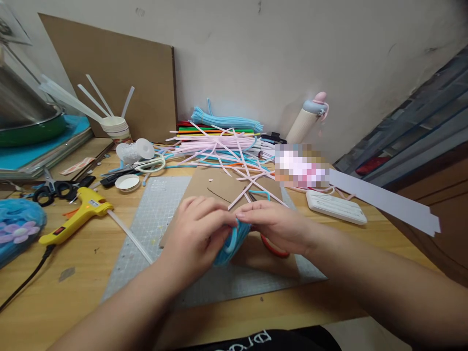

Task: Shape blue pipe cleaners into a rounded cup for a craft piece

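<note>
Forearms point(124, 298) slanting in from both sides, the left hand point(201, 229), knuckles up, and the right hand point(280, 223) meet finger to finger, both pinching the blue coil point(229, 252) between them over the cardboard point(195, 184) on the mat point(153, 209).

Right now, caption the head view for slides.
Left hand and right hand hold a blue stranded piece over flat brown cardboard.

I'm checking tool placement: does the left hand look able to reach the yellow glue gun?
Probably yes: nothing tall stands between the left hand and the yellow glue gun, though that hand holds the blue bundle.
</note>
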The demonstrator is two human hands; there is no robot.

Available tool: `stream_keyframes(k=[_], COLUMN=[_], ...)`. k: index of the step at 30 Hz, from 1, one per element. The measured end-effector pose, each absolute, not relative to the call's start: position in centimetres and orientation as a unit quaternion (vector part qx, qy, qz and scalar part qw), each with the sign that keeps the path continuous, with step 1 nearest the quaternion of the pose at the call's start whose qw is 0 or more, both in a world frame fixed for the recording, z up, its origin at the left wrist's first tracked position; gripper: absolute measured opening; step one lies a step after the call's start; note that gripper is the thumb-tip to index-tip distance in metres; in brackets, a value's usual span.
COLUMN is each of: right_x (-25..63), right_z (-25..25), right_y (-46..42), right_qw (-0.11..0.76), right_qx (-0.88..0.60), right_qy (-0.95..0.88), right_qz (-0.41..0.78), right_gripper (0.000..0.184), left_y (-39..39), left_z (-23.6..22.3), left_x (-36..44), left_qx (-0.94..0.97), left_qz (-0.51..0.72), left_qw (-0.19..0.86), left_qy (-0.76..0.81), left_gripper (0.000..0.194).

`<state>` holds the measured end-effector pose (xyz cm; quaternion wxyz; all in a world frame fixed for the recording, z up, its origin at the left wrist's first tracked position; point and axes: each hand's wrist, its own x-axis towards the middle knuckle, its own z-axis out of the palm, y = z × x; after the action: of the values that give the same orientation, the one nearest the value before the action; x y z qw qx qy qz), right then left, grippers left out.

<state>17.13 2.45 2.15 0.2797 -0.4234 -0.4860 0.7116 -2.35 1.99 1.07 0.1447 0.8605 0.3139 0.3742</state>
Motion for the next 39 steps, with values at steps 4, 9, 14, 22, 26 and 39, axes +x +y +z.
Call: stream_keyframes(k=[4, 9, 14, 22, 26, 39], right_x=[16.2, 15.0, 14.9, 15.5, 15.9, 15.9], right_z=[2.5, 3.8, 3.7, 2.3, 1.5, 2.3], right_y=[2.5, 2.8, 2.8, 2.4, 2.7, 3.0], right_qw=[0.297, 0.297, 0.272, 0.240, 0.262, 0.087], right_qx=[-0.452, -0.464, -0.462, -0.454, -0.467, -0.492], right_qy=[-0.543, -0.535, -0.533, -0.554, -0.530, -0.598], right_qz=[0.642, 0.641, 0.654, 0.655, 0.658, 0.627], right_gripper=[0.014, 0.017, 0.017, 0.021, 0.018, 0.009], left_y=[2.2, 2.3, 2.6, 3.5, 2.9, 2.7], left_z=[0.7, 1.1, 1.3, 1.2, 1.5, 1.3], left_x=[-2.4, -2.1, -2.1, -2.4, -2.2, -3.1], left_qx=[0.796, 0.601, 0.470, 0.408, 0.548, 0.763], left_qz=[0.428, 0.482, 0.513, 0.430, 0.388, 0.103], left_qw=[0.214, 0.460, 0.573, 0.683, 0.599, 0.451], left_qy=[0.370, 0.442, 0.432, 0.428, 0.436, 0.452], left_gripper=[0.013, 0.010, 0.020, 0.065, 0.043, 0.018])
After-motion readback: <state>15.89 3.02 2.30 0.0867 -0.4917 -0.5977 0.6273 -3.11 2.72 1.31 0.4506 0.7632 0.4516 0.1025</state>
